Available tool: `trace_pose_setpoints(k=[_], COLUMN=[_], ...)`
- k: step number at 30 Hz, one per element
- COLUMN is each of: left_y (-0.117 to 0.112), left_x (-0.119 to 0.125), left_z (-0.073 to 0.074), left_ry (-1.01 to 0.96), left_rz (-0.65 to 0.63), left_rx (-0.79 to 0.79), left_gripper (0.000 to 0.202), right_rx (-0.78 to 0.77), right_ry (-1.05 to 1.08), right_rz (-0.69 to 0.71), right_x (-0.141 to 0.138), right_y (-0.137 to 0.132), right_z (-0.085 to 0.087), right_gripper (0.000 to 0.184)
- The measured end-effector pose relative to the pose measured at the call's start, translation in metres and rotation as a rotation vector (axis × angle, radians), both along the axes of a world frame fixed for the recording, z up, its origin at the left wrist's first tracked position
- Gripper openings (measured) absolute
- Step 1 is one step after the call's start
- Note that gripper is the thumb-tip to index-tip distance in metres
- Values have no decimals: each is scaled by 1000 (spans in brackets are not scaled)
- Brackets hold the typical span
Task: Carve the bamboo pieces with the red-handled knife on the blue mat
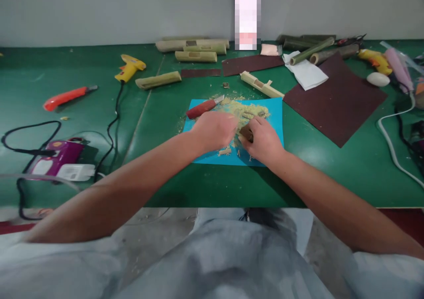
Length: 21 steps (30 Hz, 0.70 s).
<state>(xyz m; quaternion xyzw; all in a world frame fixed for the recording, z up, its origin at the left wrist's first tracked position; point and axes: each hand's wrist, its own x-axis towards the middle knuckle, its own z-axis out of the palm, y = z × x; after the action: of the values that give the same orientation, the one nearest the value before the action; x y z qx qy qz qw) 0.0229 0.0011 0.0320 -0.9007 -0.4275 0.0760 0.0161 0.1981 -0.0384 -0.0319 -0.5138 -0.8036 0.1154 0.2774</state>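
Observation:
Over a blue sheet (212, 158) strewn with pale shavings (251, 110), my two hands work close together. My right hand (266, 141) is closed around a small brown piece (246, 133), whose kind I cannot make out. Just left of it, my left hand (215, 130) is curled shut and slightly blurred; whatever its fingers hold is hidden. Behind the left hand lies a red-handled knife (202, 109), its blade pointing right. A cut bamboo piece (261, 85) with an opening rests beyond the sheet.
Several bamboo tubes (195, 56) lie along the back. Dark brown sheets (334, 104) and a white cloth (306, 71) are at right. Yellow glue guns (130, 68), an orange-handled tool (68, 98) and a purple box (62, 151) with cables occupy the sides of the green table (172, 188).

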Motion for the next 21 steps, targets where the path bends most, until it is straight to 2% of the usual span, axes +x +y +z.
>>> trace_pose_setpoints(k=[6,9,13,17,21], left_y=[0,0,-1,-4,-4], left_x=[6,8,8,8,13], left_z=[2,4,5,5,6], left_ry=[14,55,16,-20,-4], left_rz=[-43,-33,-13,5,13], left_rx=[30,10,-1,-42,-34], left_gripper=[18,20,18,20,22], right_rx=[-11,-11,-30,-38,7], right_ry=[37,60,81,51,-2], right_rz=[-24,-34,-62,-114,-96], right_x=[0,1,0,-2,-3], right_y=[1,2,3,1,1], right_z=[-2,-3,-6,-4,-4], right_gripper=[22,23,25,24,20])
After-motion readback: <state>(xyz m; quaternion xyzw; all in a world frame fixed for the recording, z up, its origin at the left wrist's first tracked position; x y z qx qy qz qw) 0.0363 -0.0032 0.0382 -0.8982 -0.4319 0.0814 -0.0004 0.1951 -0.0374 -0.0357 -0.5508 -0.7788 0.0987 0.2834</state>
